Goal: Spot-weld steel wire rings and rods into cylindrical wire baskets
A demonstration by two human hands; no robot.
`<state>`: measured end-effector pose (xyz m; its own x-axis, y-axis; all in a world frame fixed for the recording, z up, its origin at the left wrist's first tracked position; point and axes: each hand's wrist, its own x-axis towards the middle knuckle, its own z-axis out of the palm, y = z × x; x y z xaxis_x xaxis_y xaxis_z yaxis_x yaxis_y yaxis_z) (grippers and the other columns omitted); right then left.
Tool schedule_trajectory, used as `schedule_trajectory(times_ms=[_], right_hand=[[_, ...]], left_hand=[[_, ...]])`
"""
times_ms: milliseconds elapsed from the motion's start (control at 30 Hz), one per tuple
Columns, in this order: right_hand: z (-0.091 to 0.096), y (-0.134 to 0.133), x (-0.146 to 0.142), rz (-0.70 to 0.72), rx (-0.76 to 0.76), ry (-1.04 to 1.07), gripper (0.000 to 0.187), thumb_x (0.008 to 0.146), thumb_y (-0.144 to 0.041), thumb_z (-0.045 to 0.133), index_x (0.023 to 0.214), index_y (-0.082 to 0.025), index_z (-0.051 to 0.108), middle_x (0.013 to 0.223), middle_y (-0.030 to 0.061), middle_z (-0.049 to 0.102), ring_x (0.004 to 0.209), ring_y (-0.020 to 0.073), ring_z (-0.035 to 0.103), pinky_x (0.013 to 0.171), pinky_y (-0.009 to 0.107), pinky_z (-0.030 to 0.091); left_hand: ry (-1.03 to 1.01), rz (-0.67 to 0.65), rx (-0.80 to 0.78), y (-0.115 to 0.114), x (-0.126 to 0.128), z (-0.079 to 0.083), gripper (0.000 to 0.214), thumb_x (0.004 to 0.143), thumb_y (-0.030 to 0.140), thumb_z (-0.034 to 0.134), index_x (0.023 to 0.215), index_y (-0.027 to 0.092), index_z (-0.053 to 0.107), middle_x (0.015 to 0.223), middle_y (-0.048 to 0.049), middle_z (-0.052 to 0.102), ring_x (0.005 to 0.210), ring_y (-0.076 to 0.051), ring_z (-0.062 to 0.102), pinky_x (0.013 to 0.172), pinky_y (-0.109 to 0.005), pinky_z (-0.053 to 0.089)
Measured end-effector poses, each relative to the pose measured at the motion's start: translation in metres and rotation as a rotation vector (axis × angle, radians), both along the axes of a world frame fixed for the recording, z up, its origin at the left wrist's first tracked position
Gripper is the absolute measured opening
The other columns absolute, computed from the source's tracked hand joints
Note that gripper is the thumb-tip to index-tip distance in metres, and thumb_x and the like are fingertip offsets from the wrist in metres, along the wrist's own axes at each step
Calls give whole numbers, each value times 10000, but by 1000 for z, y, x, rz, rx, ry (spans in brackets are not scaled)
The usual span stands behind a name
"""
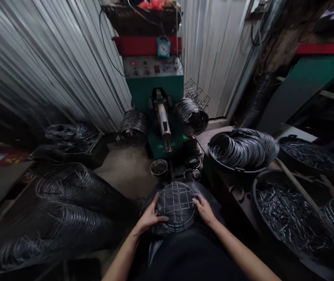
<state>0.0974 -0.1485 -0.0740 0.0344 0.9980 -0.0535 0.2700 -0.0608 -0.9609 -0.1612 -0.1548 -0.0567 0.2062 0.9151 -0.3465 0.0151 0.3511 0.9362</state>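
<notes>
A round wire rack (pixel 177 203) with crossed bars inside its ring is held between my hands over my lap. My left hand (pixel 152 216) grips its left rim, thumb lying over the wires. On the opposite rim, my right hand (pixel 203 208) pinches the wire with thumb and fingers. Just beyond the rack stands a green spot welding machine (pixel 165 146), its long arm (pixel 163 119) pointing down toward me. Small round bowls (pixel 159 168) sit below the arm.
Wire rings hang on both sides of the machine (pixel 190 116). At right, one tub (pixel 219 162) holds wire rings, and another (pixel 256 195) holds short wire pieces. Stacked wire rings (pixel 76 218) fill the left side. A corrugated metal wall (pixel 76 58) stands behind.
</notes>
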Motion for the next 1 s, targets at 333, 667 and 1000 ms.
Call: schedule_trajectory(times_ms=[333, 667, 1000], right_hand=[[19, 16, 15, -96, -91, -5, 443, 661, -492, 626, 949, -160, 675, 946, 106, 709, 892, 281, 642, 818, 395, 495], [82, 17, -26, 139, -16, 31, 422, 787, -502, 549, 1025, -189, 703, 969, 96, 720, 948, 269, 646, 861, 390, 494], [77, 19, -29, -67, 47, 18, 356, 811, -427, 513, 979, -167, 689, 988, 97, 714, 935, 251, 646, 851, 368, 507]], left_hand=[[-130, 789, 68, 23, -93, 62, 577, 474, 394, 844, 956, 156, 633, 462, 107, 411, 362, -24, 313, 355, -131, 204], [-936, 709, -46, 33, 9, 103, 98, 795, 212, 643, 878, 168, 616, 485, 93, 314, 373, -29, 289, 344, -145, 219], [-669, 541, -76, 13, 29, 88, 456, 677, 274, 751, 1096, 183, 595, 811, -6, 608, 649, -98, 555, 559, -214, 459]])
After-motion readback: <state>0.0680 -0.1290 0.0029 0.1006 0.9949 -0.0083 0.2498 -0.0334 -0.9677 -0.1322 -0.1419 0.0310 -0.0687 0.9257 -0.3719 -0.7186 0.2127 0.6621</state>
